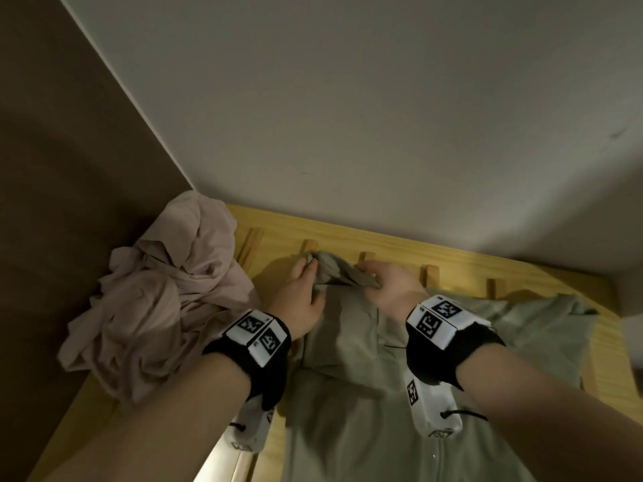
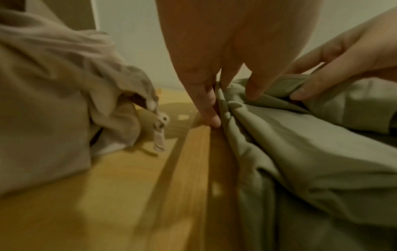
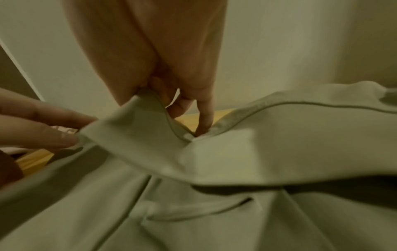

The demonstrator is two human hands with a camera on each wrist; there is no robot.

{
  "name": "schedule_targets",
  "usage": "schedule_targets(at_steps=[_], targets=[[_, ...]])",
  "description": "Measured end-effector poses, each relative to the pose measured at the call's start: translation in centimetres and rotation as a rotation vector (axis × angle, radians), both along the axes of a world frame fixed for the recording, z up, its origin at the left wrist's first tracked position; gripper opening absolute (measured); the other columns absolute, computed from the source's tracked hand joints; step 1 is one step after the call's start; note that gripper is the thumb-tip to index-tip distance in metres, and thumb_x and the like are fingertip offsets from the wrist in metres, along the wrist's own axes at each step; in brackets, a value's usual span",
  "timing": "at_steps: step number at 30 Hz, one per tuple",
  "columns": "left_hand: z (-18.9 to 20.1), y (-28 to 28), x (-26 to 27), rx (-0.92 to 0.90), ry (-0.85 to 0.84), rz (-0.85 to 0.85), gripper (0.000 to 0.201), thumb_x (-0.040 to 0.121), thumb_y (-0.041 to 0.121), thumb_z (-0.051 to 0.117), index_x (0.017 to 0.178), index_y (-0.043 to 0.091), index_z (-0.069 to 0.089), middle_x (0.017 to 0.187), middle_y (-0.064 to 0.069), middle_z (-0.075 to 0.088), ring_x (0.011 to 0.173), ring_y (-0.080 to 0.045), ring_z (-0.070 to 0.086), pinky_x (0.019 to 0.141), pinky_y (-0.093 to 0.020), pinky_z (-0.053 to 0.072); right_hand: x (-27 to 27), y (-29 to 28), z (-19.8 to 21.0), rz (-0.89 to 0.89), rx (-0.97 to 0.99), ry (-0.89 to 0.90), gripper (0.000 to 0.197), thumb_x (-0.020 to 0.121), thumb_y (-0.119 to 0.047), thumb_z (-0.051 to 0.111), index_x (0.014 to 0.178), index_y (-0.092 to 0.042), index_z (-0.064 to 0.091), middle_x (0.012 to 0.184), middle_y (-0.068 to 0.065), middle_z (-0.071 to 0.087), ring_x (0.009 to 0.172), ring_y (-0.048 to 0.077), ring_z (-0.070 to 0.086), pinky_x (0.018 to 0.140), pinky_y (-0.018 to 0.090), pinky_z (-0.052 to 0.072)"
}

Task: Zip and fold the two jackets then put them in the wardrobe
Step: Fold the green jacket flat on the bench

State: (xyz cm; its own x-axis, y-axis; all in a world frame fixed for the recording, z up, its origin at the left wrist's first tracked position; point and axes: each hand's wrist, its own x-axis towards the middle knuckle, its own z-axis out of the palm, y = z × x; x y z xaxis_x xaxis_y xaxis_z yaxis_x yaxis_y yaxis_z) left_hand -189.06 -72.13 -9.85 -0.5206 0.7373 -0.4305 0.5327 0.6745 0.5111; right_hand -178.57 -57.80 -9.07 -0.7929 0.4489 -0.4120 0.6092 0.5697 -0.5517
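A sage-green jacket (image 1: 365, 377) lies spread front-up on a wooden slatted bed frame (image 1: 452, 262). Both hands are at its far end, where the hood or collar fabric is bunched up. My left hand (image 1: 311, 273) pinches a fold of the green cloth (image 2: 300, 152) between fingers and thumb (image 2: 233, 108). My right hand (image 1: 374, 281) grips the neighbouring edge of that fabric (image 3: 214, 212), thumb against fingers (image 3: 163, 98), with one finger pointing down into the fold. A pale pink jacket (image 1: 156, 307) sits crumpled at the left, its zipper pull (image 2: 160, 135) hanging loose.
A white wall (image 1: 348, 116) rises just behind the bed frame. A brown panel (image 1: 52, 168) stands along the left, against the pink heap. Bare yellow wood (image 2: 107, 195) shows between the two jackets. The green jacket's right sleeve (image 1: 542, 325) stretches toward the right edge.
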Motion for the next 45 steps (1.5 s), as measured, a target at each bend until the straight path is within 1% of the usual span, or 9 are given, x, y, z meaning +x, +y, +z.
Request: schedule_targets(at_steps=[3, 9, 15, 19, 22, 26, 32, 41, 45], targets=[[0.0, 0.5, -0.6, 0.008, 0.084, -0.102, 0.052, 0.099, 0.029, 0.040, 0.146, 0.012, 0.027, 0.150, 0.000, 0.017, 0.131, -0.021, 0.034, 0.096, -0.017, 0.026, 0.0, 0.2, 0.1, -0.004, -0.044, 0.071, 0.044, 0.091, -0.007, 0.044, 0.132, -0.022, 0.052, 0.137, 0.001, 0.053, 0.128, 0.020, 0.046, 0.095, 0.014, 0.028], [-0.5, 0.8, -1.0, -0.151, 0.179, -0.124, 0.042, 0.100, 0.032, 0.034, 0.140, 0.021, 0.038, 0.146, -0.001, 0.018, 0.129, -0.026, 0.032, 0.099, -0.036, 0.040, 1.3, 0.2, -0.1, 0.039, -0.070, 0.131, 0.041, 0.093, -0.003, 0.039, 0.124, -0.019, 0.061, 0.132, 0.004, 0.057, 0.125, 0.019, 0.050, 0.095, 0.006, 0.025], [0.0, 1.6, -0.8, 0.069, 0.121, 0.120, 0.032, 0.095, 0.012, 0.046, 0.126, 0.011, 0.038, 0.125, -0.013, 0.050, 0.101, -0.033, 0.055, 0.071, -0.032, 0.038, 2.7, -0.5, -1.0, 0.236, -0.035, 0.048, 0.047, 0.093, -0.011, 0.043, 0.133, -0.035, 0.049, 0.103, 0.006, 0.068, 0.093, 0.013, 0.030, 0.086, 0.018, 0.028], [0.4, 2.1, -0.8, 0.118, 0.090, 0.205, 0.034, 0.092, 0.010, 0.051, 0.124, 0.012, 0.041, 0.116, -0.014, 0.058, 0.098, -0.033, 0.058, 0.072, -0.033, 0.043, 3.4, -1.2, -1.5, 0.251, 0.031, -0.039, 0.050, 0.088, -0.029, 0.048, 0.133, -0.050, 0.040, 0.126, -0.015, 0.056, 0.100, 0.012, 0.028, 0.103, 0.037, 0.024], [0.2, 2.1, -0.6, 0.106, 0.117, 0.119, 0.029, 0.092, 0.012, 0.051, 0.122, 0.009, 0.049, 0.118, -0.014, 0.055, 0.102, -0.032, 0.055, 0.073, -0.028, 0.037, 3.8, -1.9, -1.9, 0.236, 0.082, -0.069, 0.043, 0.090, -0.043, 0.041, 0.132, -0.054, 0.039, 0.135, -0.022, 0.047, 0.118, 0.014, 0.024, 0.095, 0.037, 0.010], [-0.1, 1.5, 0.1, 0.155, 0.075, 0.069, 0.035, 0.094, 0.016, 0.050, 0.129, 0.011, 0.050, 0.121, -0.009, 0.050, 0.102, -0.030, 0.055, 0.075, -0.025, 0.037, 3.5, -2.6, -2.2, 0.208, 0.026, -0.031, 0.041, 0.095, -0.046, 0.037, 0.136, -0.041, 0.043, 0.134, -0.006, 0.050, 0.130, 0.018, 0.035, 0.106, 0.030, 0.021], [-0.3, 0.0, 1.1, 0.025, 0.003, -0.045, 0.061, 0.093, 0.021, 0.049, 0.148, 0.020, 0.022, 0.143, -0.006, 0.023, 0.130, -0.026, 0.033, 0.107, -0.028, 0.031, 1.6, -3.3, -1.8, 0.020, 0.040, 0.092, 0.035, 0.097, -0.034, 0.040, 0.126, -0.023, 0.056, 0.112, 0.008, 0.049, 0.117, 0.026, 0.046, 0.098, 0.028, 0.033], [-1.3, -2.9, 3.4, -0.100, -0.021, -0.180, 0.075, 0.094, 0.039, 0.044, 0.151, 0.018, 0.000, 0.159, -0.003, -0.005, 0.145, -0.023, 0.002, 0.118, -0.035, 0.013, -1.3, -5.3, -1.7, -0.034, 0.022, -0.019, 0.044, 0.092, -0.052, 0.042, 0.112, -0.014, 0.050, 0.110, 0.014, 0.061, 0.109, 0.031, 0.050, 0.083, 0.034, 0.039], [-1.3, -4.2, 4.0, 0.015, -0.114, -0.144, 0.080, 0.094, 0.032, 0.049, 0.150, 0.019, -0.006, 0.158, 0.001, -0.013, 0.146, -0.018, 0.002, 0.117, -0.029, 0.014, -2.0, -5.5, -1.8, -0.051, 0.050, -0.039, 0.023, 0.098, -0.032, 0.040, 0.105, -0.010, 0.044, 0.104, 0.017, 0.063, 0.104, 0.034, 0.054, 0.070, 0.032, 0.037]])
